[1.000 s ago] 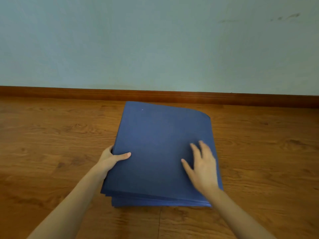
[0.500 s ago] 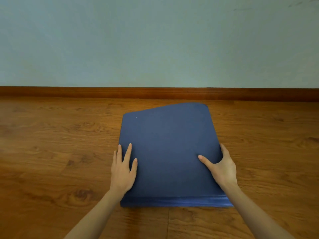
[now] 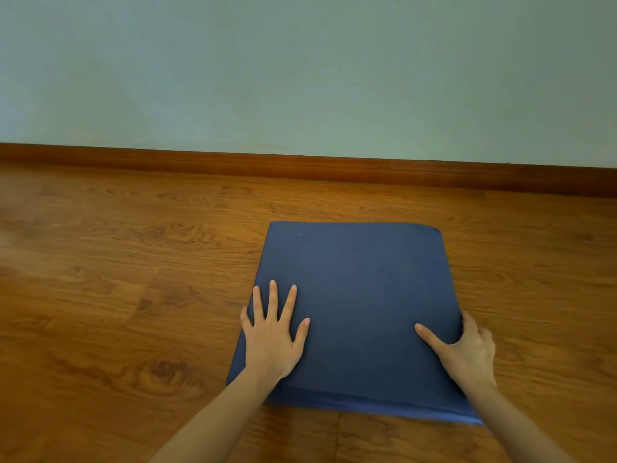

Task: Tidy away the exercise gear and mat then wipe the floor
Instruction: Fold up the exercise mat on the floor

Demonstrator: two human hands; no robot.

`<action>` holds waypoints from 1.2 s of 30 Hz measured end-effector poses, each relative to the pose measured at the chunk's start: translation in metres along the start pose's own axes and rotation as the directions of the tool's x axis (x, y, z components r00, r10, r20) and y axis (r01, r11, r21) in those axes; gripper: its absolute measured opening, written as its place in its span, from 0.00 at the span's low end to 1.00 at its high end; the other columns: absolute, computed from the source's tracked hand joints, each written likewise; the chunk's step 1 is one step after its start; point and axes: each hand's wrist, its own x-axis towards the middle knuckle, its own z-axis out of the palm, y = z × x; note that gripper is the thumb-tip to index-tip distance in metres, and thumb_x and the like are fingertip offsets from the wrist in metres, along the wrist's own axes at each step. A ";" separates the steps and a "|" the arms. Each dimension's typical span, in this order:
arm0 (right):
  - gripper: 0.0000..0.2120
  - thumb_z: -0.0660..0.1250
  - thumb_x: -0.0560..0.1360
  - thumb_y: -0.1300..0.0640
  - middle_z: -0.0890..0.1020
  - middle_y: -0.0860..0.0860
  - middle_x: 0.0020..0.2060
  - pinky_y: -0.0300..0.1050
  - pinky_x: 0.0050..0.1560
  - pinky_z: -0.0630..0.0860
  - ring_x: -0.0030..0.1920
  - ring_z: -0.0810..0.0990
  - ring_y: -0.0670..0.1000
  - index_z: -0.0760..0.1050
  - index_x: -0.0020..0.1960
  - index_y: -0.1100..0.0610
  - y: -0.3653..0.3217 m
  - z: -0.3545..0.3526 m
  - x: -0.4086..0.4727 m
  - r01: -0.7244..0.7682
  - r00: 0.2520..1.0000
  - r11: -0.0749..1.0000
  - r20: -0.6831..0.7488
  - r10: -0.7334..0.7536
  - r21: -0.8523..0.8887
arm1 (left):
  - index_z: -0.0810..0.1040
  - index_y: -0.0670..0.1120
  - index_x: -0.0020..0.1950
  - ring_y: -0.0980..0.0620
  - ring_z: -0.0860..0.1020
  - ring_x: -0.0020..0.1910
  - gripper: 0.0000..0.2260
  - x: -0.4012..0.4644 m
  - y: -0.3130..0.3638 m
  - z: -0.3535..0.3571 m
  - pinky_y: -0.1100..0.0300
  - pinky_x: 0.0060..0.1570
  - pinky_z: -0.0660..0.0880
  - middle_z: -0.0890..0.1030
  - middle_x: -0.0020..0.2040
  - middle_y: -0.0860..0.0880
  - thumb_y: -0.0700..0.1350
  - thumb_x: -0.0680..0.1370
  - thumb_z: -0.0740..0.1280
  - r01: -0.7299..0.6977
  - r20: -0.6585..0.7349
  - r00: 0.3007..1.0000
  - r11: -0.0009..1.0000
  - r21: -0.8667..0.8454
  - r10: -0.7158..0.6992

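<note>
Wood-grain floor point(image 3: 117, 295) runs back to a brown skirting board point(image 3: 300, 167) under a pale green wall point(image 3: 300, 68) at 12 o'clock. Folded into a flat blue square, the mat point(image 3: 360, 295) lies on the floor at about 4 o'clock. Left hand point(image 3: 272, 332) presses flat on its left edge, fingers spread. Right hand point(image 3: 467, 352) grips its right edge, thumb on top, fingers wrapped around the side.

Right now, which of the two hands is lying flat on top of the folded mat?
The left hand, fingers spread flat on the blue mat. The right hand instead wraps the mat's right edge, thumb on top.
</note>
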 end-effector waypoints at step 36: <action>0.28 0.79 0.61 0.59 0.82 0.53 0.47 0.48 0.39 0.77 0.46 0.82 0.55 0.73 0.59 0.60 -0.070 -0.051 0.036 -0.218 0.938 0.756 0.347 -0.012 0.617 | 0.70 0.43 0.65 0.48 0.76 0.55 0.23 0.040 -0.031 -0.075 0.51 0.56 0.73 0.76 0.62 0.46 0.51 0.74 0.69 0.306 0.172 0.910 0.329 -0.894 -0.377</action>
